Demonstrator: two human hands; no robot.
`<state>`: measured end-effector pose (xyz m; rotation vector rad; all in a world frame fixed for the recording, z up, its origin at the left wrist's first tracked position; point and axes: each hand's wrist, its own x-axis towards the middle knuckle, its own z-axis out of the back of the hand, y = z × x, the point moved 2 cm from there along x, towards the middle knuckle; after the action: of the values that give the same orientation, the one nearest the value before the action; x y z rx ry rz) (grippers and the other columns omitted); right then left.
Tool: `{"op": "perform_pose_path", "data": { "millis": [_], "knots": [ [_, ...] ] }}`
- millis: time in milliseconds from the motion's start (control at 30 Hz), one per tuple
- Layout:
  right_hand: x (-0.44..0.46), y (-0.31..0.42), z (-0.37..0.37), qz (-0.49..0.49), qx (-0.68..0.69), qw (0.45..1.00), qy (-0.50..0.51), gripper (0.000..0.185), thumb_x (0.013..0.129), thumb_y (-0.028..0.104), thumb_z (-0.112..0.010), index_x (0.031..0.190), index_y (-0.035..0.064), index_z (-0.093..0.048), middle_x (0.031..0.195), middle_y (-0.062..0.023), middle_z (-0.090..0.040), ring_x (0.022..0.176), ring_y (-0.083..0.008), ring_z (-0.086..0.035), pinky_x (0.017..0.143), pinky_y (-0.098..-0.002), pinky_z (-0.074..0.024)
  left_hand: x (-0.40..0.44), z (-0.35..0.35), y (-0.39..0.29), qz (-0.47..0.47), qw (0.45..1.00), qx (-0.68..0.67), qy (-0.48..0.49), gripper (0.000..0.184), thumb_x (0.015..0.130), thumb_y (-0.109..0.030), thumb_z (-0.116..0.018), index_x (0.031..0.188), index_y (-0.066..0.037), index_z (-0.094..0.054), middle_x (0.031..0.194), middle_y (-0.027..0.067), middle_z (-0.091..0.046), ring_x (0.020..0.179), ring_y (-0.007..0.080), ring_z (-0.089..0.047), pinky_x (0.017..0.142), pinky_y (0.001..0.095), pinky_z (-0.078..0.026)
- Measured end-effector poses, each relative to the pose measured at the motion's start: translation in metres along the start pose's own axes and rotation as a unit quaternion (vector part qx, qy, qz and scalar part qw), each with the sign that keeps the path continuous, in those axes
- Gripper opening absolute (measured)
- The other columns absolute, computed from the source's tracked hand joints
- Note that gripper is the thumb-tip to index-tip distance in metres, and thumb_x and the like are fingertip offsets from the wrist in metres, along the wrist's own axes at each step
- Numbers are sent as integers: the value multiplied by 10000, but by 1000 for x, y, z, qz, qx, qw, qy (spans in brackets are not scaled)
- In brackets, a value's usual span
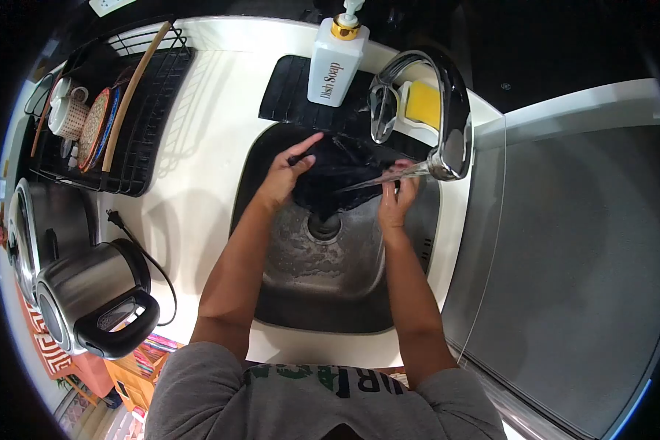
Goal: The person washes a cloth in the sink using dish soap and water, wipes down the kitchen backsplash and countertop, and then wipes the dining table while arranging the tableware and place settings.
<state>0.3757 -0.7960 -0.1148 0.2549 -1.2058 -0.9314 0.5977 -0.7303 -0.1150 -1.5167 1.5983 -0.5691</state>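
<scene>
In the head view a limp, wet black sheet (334,165), either cloth or plastic, is spread over the far half of the steel sink (312,282). My left hand (290,176) grips its left edge, with the index finger stretched along it. My right hand (398,194) holds the right edge; some of its fingers are hidden behind the water and the sheet. A stream of water (389,178) runs from the chrome faucet (447,158) onto the sheet. Below the sheet, the drain (323,227) is partly visible.
Behind the sink stand a dish soap bottle (337,62) and a yellow sponge (423,103) in a holder. At left are a black dish rack (136,139) with cups, and a steel kettle (95,293) with its cord. A transparent panel (484,242) edges the right side.
</scene>
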Motion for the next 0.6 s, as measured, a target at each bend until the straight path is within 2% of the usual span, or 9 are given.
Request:
{"op": "perform_pose_path", "data": {
  "millis": [133, 200, 233, 267, 367, 433, 500, 567, 600],
  "knots": [
    [-65, -54, 2, -234, 39, 954, 184, 199, 858, 221, -573, 963, 53, -592, 1040, -135, -564, 970, -317, -530, 834, -426, -402, 8, 49, 39, -32, 971, 228, -62, 347, 776, -35, -512, 1068, -78, -695, 1132, 116, -644, 1031, 188, -584, 953, 285, -412],
    [-82, -46, -14, -325, -298, 887, 136, 293, 856, 280, -582, 1065, 76, -565, 1200, -132, -496, 1109, -323, -468, 855, -497, -397, 8, 60, 61, 95, 891, 377, -234, 252, 783, -193, -592, 982, -120, -729, 1135, 133, -631, 1059, 260, -578, 944, 335, -425],
    [-103, -53, -26, -340, -308, 883, 96, 396, 849, 302, -596, 1161, 73, -515, 1235, -122, -483, 1156, -327, -438, 867, -592, -370, 25, 87, 107, -14, 815, 508, -277, 363, 752, -327, -662, 1051, -123, -693, 1154, 145, -598, 1101, 322, -543, 944, 385, -430],
    [-118, -46, -42, -342, -307, 883, 95, 396, 849, 302, -596, 1161, 73, -515, 1235, -122, -483, 1156, -327, -438, 867, -592, -370, 19, 72, 103, -14, 815, 510, -276, 363, 752, -327, -662, 1051, -123, -693, 1154, 145, -598, 1101, 322, -543, 944, 385, -430],
    [-137, -38, -77, -49, -392, 906, 154, 331, 841, 297, -597, 1033, 28, -578, 1135, -140, -544, 1094, -348, -483, 836, -545, -402, 3, 31, 89, -57, 592, 742, -310, 424, 774, -285, -667, 1166, -130, -622, 1171, 141, -572, 1120, 326, -523, 930, 397, -440],
    [-142, -78, -73, -25, -105, 913, 392, 244, 865, 250, -558, 990, 44, -597, 929, -157, -594, 973, -355, -529, 850, -490, -416, 8, 59, 118, -91, 689, 697, -179, 442, 815, -162, -622, 1252, -163, -555, 1144, 156, -581, 1098, 316, -540, 943, 388, -437],
    [-123, -119, -56, -169, -147, 912, 343, 222, 880, 218, -547, 914, 7, -605, 816, -168, -591, 913, -360, -544, 831, -459, -425, 13, 77, 125, -87, 756, 597, -252, 413, 832, -114, -591, 1241, -171, -567, 1139, 158, -582, 1086, 302, -548, 937, 378, -437],
    [-101, -126, -42, -280, -63, 956, 67, 251, 901, 278, -546, 936, 42, -625, 916, -164, -591, 922, -351, -547, 829, -456, -420, 13, 84, 123, -83, 809, 487, -319, 397, 850, -66, -559, 1230, -179, -579, 1134, 160, -583, 1074, 288, -557, 931, 368, -438],
    [-74, -72, -29, -211, -243, 947, 6, 273, 902, 306, -548, 960, 52, -628, 964, -160, -595, 932, -343, -550, 835, -461, -417, 11, 85, 123, -38, 837, 434, -332, 369, 863, -92, -562, 1224, -165, -583, 1135, 151, -587, 1062, 266, -563, 922, 362, -436]
  ]
}}
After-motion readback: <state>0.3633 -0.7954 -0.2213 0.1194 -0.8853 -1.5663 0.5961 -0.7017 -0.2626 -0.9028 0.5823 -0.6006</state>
